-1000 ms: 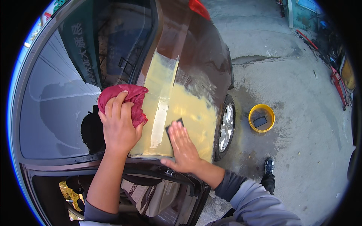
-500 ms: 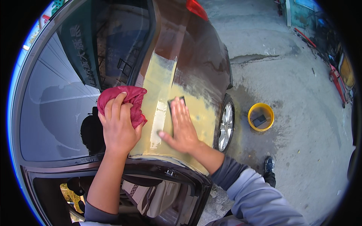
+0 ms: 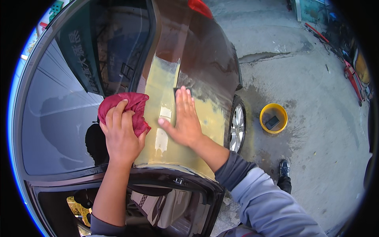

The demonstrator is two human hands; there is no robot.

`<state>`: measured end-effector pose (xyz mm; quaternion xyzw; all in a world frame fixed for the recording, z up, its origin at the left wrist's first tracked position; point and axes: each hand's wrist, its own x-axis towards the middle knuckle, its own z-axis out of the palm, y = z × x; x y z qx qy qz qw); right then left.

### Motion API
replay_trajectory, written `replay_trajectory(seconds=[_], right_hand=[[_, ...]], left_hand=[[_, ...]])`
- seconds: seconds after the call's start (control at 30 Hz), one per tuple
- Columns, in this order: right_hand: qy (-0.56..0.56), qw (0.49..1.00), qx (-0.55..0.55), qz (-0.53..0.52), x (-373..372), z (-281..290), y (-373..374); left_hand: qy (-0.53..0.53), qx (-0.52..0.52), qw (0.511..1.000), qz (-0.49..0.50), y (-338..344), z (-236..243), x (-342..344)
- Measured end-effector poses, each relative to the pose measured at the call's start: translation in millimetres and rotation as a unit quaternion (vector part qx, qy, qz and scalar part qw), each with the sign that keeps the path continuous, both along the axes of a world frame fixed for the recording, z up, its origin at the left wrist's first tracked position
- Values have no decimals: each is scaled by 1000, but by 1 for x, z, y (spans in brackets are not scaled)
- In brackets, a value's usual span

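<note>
My left hand (image 3: 123, 136) has its fingers closed over a crumpled dark red cloth (image 3: 136, 106), held at the edge of the car's rear glass. My right hand (image 3: 185, 118) lies flat on the car's filler-coated rear panel (image 3: 209, 134), its fingers together and the thumb out to the left. Under those fingers is a dark sheet of sandpaper (image 3: 176, 91); only a thin edge shows, the rest is hidden. Yellowish filler covers the panel, with a pale white strip (image 3: 161, 138) beside my thumb. Smeared grey residue borders the brown paint (image 3: 205, 43) beyond.
A yellow bucket (image 3: 273, 132) with a dark block inside stands on the concrete floor (image 3: 316, 158), right of the rear wheel (image 3: 237, 124). Below it is a shoe (image 3: 284, 168). The open car door frame (image 3: 177, 179) lies nearest me. A red floor jack (image 3: 352, 83) stands far right.
My right hand has slid up and slightly left along the panel with the sandpaper. The left hand and cloth have barely shifted, along with a small shift of the whole view.
</note>
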<state>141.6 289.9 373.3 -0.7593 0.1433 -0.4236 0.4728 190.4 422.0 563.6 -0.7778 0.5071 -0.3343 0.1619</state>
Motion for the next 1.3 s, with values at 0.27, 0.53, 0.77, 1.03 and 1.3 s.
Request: replay_trajectory(seconds=[0.27,0.53,0.77,1.03,1.3], right_hand=[[19,999,18,23,-3,16,-19],[9,1000,-1,21,-6,2,-6],[76,991,-39,105,-12,-10,21],[57,989,134,-6,12,-84,16],[179,927,324,-59,-3,-180,19]], left_hand=[[3,-4,1000,0,-1,0,-1],[-1,-1,1000,6,1,-1,0],[-3,11,1000,-22,-6,2,9],[-6,8,997,-78,-23,4,25],[-12,-2,998,-67,-24,1,24]])
